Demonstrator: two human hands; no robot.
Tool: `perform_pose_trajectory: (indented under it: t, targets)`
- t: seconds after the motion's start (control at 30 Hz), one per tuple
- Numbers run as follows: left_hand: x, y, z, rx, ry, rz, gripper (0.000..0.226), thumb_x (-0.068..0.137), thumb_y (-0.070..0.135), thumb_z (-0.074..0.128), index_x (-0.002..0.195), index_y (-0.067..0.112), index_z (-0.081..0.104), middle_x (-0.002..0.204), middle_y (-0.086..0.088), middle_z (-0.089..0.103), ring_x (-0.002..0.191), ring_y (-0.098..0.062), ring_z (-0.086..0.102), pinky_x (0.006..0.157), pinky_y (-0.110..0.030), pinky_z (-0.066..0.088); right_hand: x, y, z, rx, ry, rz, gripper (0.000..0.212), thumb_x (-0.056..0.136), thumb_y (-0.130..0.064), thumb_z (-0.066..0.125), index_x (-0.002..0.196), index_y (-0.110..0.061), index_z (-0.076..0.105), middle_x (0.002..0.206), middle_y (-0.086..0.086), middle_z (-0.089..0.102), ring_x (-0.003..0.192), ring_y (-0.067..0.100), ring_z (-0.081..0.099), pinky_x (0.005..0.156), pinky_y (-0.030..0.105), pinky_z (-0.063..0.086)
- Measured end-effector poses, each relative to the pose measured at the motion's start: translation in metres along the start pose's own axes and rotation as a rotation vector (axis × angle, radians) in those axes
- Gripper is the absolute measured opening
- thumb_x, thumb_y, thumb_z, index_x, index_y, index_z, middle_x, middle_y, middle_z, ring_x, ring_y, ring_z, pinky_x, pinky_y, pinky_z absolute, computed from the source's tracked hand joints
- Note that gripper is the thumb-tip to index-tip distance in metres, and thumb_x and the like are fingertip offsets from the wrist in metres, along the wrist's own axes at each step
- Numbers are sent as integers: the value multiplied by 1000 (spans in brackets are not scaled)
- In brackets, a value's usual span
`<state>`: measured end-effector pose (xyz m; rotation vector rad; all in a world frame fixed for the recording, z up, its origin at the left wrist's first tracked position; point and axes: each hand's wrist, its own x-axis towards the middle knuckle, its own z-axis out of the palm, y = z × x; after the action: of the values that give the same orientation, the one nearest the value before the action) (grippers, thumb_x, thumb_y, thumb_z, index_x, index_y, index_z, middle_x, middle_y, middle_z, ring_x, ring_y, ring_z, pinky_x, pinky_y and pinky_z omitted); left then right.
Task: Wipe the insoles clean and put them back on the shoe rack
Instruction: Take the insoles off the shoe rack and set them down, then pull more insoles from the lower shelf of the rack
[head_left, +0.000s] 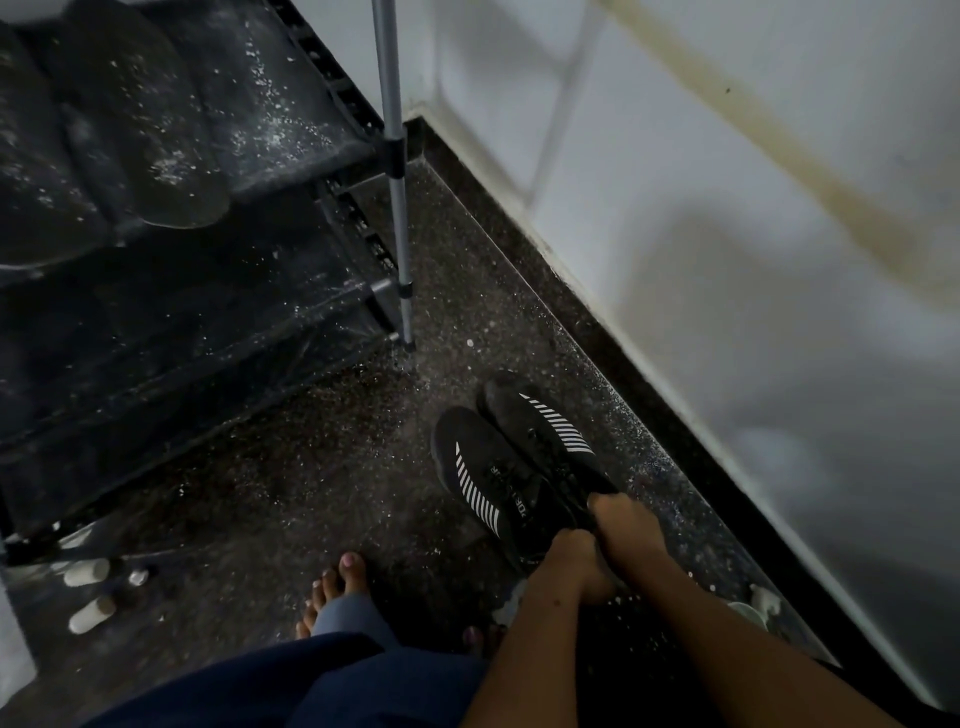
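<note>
Two black sneakers with white stripes stand side by side on the speckled floor near the wall, the left sneaker (480, 475) and the right sneaker (545, 428). My left hand (569, 564) grips the heel opening of the left sneaker. My right hand (626, 525) grips the opening of the right sneaker, fingers curled into it. Dark dusty insoles (145, 150) lie on the top shelf of the black shoe rack (291, 130) at the upper left. No insole shows inside the sneakers from here.
The rack's metal post (397, 208) stands near the white wall (727, 260). Small pale bottles (88, 571) lie on the floor under the rack. My bare foot (337, 587) stands in front. A pale cloth (753, 608) lies by the baseboard.
</note>
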<state>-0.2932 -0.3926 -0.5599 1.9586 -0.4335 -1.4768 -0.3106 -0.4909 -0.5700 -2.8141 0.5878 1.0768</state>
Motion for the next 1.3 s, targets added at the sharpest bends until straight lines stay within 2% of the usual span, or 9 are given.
perform_pose_trajectory:
  t: [0.2,0.3,0.57,0.7,0.8,0.93,1.1,1.2,1.3]
  targets:
    - [1,-3,-2,-42,66,-68,20,87,18,63,97,2,60,103,-17,60,101,-31,58,87,-38,47,-3,-5,-3,-3,-24,8,25,90,-13,44,112,-7,54,115,15,62,109,32,60,86,39,48]
    - [-1,-4,-3,-53,134,-93,32,86,16,62,113,0,58,117,-20,58,108,-33,57,88,-37,47,-7,-7,-7,-3,-37,15,25,91,-12,45,114,-7,54,117,14,62,110,31,59,85,38,48]
    - [-30,11,-21,-150,344,-143,29,84,11,54,110,2,62,117,-20,62,108,-33,59,88,-34,48,-30,-17,-36,58,8,24,21,92,-14,45,109,-15,56,116,9,61,106,27,60,78,35,48]
    - [-62,30,-38,-224,503,-52,15,86,2,47,94,11,56,114,-17,63,104,-29,59,88,-32,48,-44,-31,-69,111,66,-27,20,93,-19,44,109,-17,55,115,8,61,105,24,60,79,34,48]
    - [-94,44,-58,-302,662,26,31,89,-1,45,115,6,59,119,-13,62,110,-24,57,89,-23,43,-61,-47,-99,171,106,-96,26,91,-22,46,114,-16,56,114,7,61,105,24,60,81,35,48]
    - [-156,51,-94,-367,861,137,46,89,-4,44,133,8,49,130,-8,56,119,-17,53,97,-21,42,-89,-75,-138,268,197,-214,15,85,-29,51,96,-20,58,104,5,65,93,22,62,78,34,52]
    - [-251,26,-134,-331,1119,177,41,93,1,44,133,9,47,122,-5,57,104,-11,54,79,-13,42,-137,-115,-187,378,368,-371,25,89,-26,48,108,-16,61,112,10,65,104,30,61,87,37,50]
    - [-304,4,-146,-337,1217,165,37,95,7,46,131,8,46,106,3,56,93,-8,53,65,-5,42,-164,-140,-207,464,436,-468,25,88,-20,54,110,-15,63,111,9,66,103,28,62,86,34,50]
    - [-355,-17,-154,-383,1290,136,29,95,9,47,124,4,51,87,8,52,88,-11,53,74,-17,49,-189,-167,-221,509,462,-588,25,87,-16,59,110,-12,64,106,6,67,102,22,61,86,29,47]
